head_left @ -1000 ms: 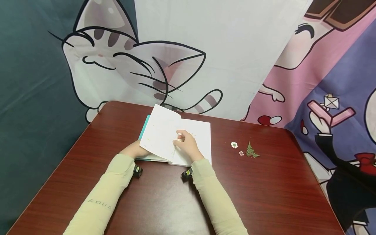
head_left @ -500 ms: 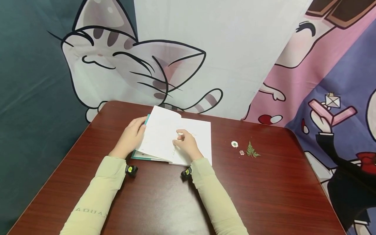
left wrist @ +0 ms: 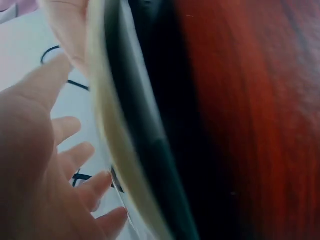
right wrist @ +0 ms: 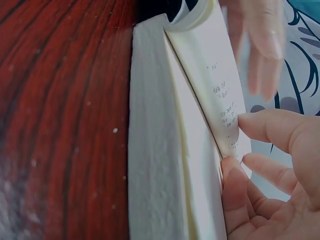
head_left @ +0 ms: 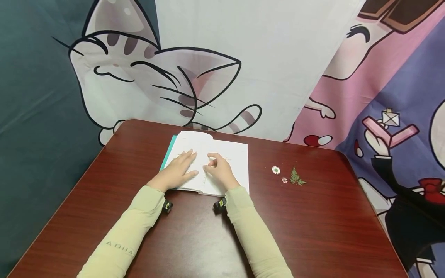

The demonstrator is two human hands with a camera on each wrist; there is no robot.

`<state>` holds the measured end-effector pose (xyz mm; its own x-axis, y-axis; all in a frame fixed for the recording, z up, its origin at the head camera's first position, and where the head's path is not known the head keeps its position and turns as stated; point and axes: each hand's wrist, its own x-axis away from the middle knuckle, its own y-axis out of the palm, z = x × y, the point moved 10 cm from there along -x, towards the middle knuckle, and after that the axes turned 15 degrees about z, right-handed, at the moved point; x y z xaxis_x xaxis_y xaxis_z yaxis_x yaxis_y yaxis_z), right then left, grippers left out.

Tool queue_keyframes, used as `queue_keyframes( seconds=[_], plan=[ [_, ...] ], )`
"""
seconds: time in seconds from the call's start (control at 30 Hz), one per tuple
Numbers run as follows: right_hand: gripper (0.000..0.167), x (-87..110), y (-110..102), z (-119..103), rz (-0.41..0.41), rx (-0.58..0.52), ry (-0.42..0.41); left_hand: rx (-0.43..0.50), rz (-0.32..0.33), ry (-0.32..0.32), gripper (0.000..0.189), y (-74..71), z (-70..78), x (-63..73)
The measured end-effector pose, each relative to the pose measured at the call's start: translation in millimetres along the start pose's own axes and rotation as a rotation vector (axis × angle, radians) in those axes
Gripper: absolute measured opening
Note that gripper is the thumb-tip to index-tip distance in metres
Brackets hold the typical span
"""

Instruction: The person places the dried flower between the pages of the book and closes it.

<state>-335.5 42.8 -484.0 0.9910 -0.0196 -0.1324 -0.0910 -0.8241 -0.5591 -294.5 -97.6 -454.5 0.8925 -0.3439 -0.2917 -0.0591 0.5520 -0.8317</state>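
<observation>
An open book (head_left: pixel 236 160) with white pages and a teal cover (head_left: pixel 168 152) lies on the table. My left hand (head_left: pixel 175 172) rests on the left page, fingers spread, thumb toward the gutter. Near the fold, my right hand (head_left: pixel 222 172) touches the paper with thumb and bent fingers set a little apart. In the right wrist view its fingertips are right against a page with small print (right wrist: pixel 227 100). Close by, the left fingers (right wrist: pixel 265 55) look blurred. The left wrist view shows the left hand (left wrist: pixel 45 155) beside the book's edge.
To the right of the book lie a white daisy-like flower (head_left: pixel 276 170), a small pinkish flower (head_left: pixel 284 180) and a green fern sprig (head_left: pixel 296 177). The brown table (head_left: pixel 194 235) ends at a cartoon-printed backdrop (head_left: pixel 278 69).
My left hand has moved from under the left page, out to its edge, then onto the page. That lifted page now lies flatter. The right hand keeps its place.
</observation>
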Motion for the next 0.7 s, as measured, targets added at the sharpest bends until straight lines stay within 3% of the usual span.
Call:
queue_keyframes(
  seconds=[0.2,0.43,0.7],
  plan=[
    [0.049,1.3,1,1,-0.021,-0.012,0.012,-0.004,-0.106,-0.066,0.083,16.4,-6.5,5.9],
    [0.049,2.9,1,0,-0.033,-0.012,-0.024,-0.055,-0.182,-0.114,0.088,23.5,-8.1,7.8],
    [0.043,6.0,-5,4,-0.036,-0.154,0.005,-0.090,-0.237,-0.148,0.088,27.9,-12.4,10.6]
  ],
)
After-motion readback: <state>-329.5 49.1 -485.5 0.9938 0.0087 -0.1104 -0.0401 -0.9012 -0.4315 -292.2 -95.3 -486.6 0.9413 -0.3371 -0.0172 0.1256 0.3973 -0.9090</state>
